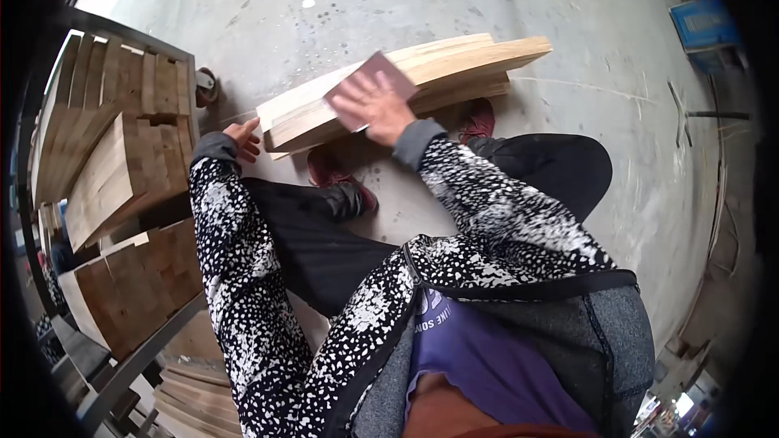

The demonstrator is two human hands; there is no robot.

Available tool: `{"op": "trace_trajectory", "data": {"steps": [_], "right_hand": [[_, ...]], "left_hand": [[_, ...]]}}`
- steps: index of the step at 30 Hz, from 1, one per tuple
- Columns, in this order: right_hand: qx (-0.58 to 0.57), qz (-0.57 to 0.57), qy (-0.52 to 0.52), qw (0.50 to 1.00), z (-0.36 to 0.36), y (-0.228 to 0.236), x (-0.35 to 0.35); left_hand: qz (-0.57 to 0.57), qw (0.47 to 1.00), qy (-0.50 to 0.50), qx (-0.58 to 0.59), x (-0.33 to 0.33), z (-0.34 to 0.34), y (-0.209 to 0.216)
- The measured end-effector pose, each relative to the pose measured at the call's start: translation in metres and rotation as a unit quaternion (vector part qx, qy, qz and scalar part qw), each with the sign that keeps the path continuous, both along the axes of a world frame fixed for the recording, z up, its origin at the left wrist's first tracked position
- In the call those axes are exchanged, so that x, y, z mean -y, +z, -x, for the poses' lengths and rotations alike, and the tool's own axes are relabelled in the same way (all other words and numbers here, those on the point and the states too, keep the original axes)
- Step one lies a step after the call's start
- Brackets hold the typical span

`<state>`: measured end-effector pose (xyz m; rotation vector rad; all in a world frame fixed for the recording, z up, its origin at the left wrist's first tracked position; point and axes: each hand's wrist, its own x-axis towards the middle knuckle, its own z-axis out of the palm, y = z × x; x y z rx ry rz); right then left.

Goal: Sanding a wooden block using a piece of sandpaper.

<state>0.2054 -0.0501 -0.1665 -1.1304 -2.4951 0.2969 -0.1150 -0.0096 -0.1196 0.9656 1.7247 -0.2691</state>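
A small stack of pale wooden boards [479,57] lies on the floor between my feet, its long side running left to right and slightly upward. My right hand [380,105] is flat with fingers spread, pressing a reddish-brown sheet of sandpaper [391,70] onto the top of the stack. The sheet covers part of the boards beneath it. Beside the stack's left end is my left hand [243,138], open and empty, its index finger stretched out and the other fingers loosely bent. Whether that fingertip touches the wood I cannot tell.
At the left stands a metal-framed cart [138,39] on a caster [208,86], loaded with thick wooden blocks [134,170]. More boards [195,397] lie low at the bottom left. My red shoes [480,118] flank the stack. A blue box [704,24] sits at the far right.
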Motion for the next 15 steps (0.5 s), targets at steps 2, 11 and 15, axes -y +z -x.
{"op": "trace_trajectory", "data": {"steps": [2, 11, 15], "right_hand": [[0.047, 0.007, -0.127, 0.991, -0.096, 0.008, -0.014], [0.095, -0.001, -0.474, 0.875, -0.277, -0.005, -0.038], [0.070, 0.014, -0.238, 0.969, -0.183, 0.008, -0.024]], "left_hand": [[-0.003, 1.000, -0.014, -0.003, -0.003, -0.009, 0.006], [0.015, 0.980, -0.167, -0.109, -0.013, -0.053, 0.025], [0.024, 0.968, -0.204, -0.141, -0.011, -0.067, 0.036]]}}
